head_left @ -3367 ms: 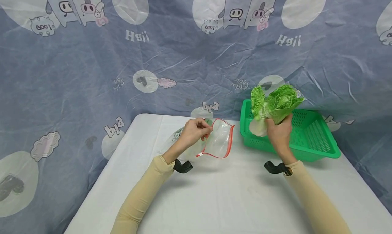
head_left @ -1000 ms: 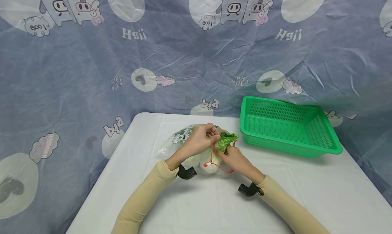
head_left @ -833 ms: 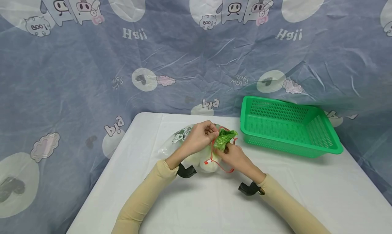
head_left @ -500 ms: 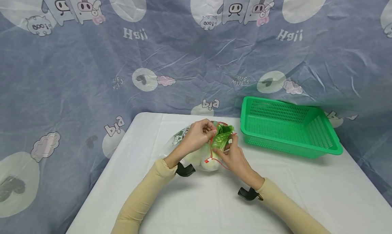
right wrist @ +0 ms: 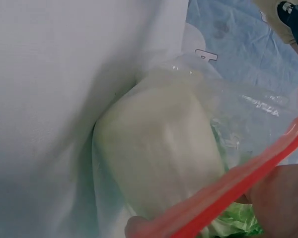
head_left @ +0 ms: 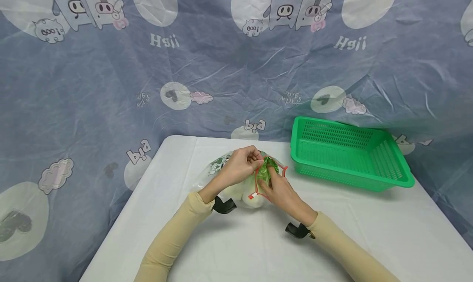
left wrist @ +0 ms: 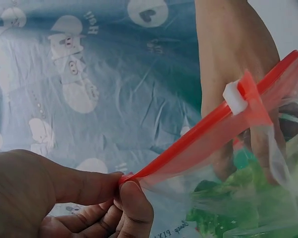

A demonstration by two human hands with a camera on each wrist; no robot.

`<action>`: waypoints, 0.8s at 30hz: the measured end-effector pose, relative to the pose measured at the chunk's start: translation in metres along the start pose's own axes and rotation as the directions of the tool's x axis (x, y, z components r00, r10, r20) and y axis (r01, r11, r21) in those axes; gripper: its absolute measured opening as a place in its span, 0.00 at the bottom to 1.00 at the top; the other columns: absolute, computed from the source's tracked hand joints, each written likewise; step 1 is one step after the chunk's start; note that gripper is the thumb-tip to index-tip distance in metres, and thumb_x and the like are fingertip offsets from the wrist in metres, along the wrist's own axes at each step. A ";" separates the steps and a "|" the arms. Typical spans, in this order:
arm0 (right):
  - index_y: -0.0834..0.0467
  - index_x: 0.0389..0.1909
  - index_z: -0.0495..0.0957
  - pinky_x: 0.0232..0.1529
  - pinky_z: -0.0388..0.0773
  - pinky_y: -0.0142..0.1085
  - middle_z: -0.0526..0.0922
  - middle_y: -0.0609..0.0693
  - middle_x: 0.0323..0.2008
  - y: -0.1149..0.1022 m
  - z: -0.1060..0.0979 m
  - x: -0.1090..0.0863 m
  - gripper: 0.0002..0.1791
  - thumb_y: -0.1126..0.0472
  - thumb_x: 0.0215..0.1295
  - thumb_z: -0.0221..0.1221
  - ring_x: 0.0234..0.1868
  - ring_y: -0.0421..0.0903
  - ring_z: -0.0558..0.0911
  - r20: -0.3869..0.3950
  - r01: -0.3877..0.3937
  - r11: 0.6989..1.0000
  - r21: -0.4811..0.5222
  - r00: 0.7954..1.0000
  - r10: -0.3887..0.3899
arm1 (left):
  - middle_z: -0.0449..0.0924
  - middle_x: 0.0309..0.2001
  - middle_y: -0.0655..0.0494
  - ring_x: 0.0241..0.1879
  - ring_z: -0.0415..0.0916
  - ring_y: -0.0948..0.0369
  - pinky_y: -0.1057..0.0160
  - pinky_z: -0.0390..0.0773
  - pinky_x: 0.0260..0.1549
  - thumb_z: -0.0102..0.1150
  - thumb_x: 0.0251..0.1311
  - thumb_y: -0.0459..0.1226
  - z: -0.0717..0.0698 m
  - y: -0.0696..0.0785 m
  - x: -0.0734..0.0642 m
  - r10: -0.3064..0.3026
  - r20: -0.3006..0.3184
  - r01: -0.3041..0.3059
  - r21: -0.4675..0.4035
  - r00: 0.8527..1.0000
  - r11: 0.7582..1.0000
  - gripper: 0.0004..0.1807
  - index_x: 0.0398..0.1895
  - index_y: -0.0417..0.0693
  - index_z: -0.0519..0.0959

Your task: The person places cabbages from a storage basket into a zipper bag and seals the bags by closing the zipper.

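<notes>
In the head view a clear zip bag (head_left: 205,178) with a red zip edge lies on the table, its mouth towards the right. My left hand (head_left: 241,163) pinches the zip edge between thumb and fingertips, plain in the left wrist view. My right hand (head_left: 285,194) is at the mouth, fingers reaching down onto the green leaves of a napa cabbage (head_left: 263,174). Its thumb lies on the near side. The pale cabbage base bulges inside the bag, beside another pale rounded shape (head_left: 233,191). A white slider (left wrist: 234,98) sits on the red zip.
A green perforated basket (head_left: 354,179) stands at the back right of the white-covered table (head_left: 236,249). A printed blue-grey cloth (head_left: 221,60) hangs behind the table's far edge.
My right hand has carried the cabbage from over the basket into the bag's mouth. Its leaves now sit lower in the mouth, with the fingers moved onto them. My left hand keeps pinching the edge.
</notes>
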State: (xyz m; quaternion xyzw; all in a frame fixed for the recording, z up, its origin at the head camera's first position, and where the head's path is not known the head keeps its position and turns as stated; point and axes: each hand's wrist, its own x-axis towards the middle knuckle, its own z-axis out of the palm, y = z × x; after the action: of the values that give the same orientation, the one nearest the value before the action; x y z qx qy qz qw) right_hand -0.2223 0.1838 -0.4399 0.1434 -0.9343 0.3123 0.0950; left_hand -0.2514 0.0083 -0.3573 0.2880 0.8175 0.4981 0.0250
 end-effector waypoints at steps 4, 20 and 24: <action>0.63 0.60 0.67 0.19 0.65 0.33 0.70 0.48 0.18 0.003 0.002 0.002 0.24 0.56 0.69 0.56 0.18 0.41 0.69 -0.009 -0.020 1.000 0.003 1.000 0.020 | 0.79 0.30 0.55 0.27 0.75 0.65 0.70 0.75 0.25 0.58 0.63 0.34 0.000 0.001 -0.001 0.009 0.006 -0.009 0.030 1.000 1.000 0.02 0.33 0.46 0.77; 0.58 0.52 0.80 0.27 0.80 0.33 0.87 0.54 0.33 -0.002 -0.032 -0.003 0.17 0.55 0.67 0.60 0.29 0.42 0.85 0.005 -0.061 0.990 0.128 0.998 0.060 | 0.81 0.33 0.43 0.25 0.79 0.58 0.63 0.81 0.25 0.58 0.65 0.34 -0.006 -0.001 0.000 -0.014 -0.021 0.012 -0.070 1.000 0.997 0.03 0.35 0.44 0.76; 0.58 0.36 0.83 0.23 0.78 0.30 0.86 0.53 0.28 0.000 -0.043 -0.002 0.08 0.57 0.66 0.61 0.23 0.42 0.83 -0.088 -0.038 0.989 0.142 0.995 0.050 | 0.82 0.31 0.48 0.24 0.78 0.58 0.63 0.80 0.24 0.59 0.64 0.35 -0.010 -0.001 0.000 -0.015 -0.046 0.013 -0.043 0.999 0.999 0.03 0.34 0.45 0.77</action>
State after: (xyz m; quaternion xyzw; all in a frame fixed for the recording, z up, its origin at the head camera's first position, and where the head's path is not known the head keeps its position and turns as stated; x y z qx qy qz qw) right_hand -0.2171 0.2107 -0.4064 0.1147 -0.9076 0.3854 0.1203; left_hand -0.2551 0.0000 -0.3533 0.2702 0.8091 0.5217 0.0155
